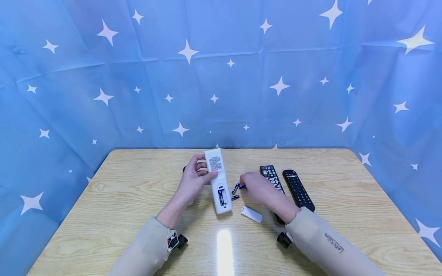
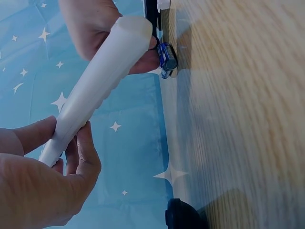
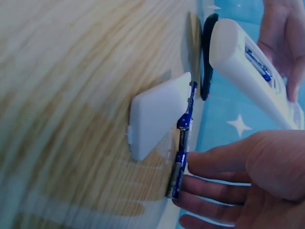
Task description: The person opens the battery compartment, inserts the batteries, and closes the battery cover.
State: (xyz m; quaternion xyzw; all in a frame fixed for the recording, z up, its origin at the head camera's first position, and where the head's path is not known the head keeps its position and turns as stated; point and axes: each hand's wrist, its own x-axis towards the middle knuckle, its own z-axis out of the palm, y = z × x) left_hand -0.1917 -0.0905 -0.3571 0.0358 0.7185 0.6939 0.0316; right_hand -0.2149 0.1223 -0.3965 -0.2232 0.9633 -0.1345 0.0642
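Observation:
My left hand (image 1: 193, 180) grips a white remote control (image 1: 215, 165), its back turned toward me and its battery compartment uncovered. One blue battery (image 1: 221, 197) sits in that compartment, beside a vacant slot. Over the table to the right, my right hand (image 1: 257, 186) has its thumb and fingertips at a loose blue battery (image 3: 177, 175), pinching it close to the tabletop. Two more blue batteries (image 1: 235, 188) (image 1: 235, 197) lie between this hand and the remote. In front of them rests the white battery cover (image 1: 251, 214).
Two black remotes lie on the right of the wooden table (image 1: 138, 191): one (image 1: 270, 174) partly hidden under my right forearm, the other (image 1: 299, 189) farther right. A dark object (image 1: 184, 169) shows behind my left hand. A blue star-patterned curtain (image 1: 221, 76) hangs behind the table.

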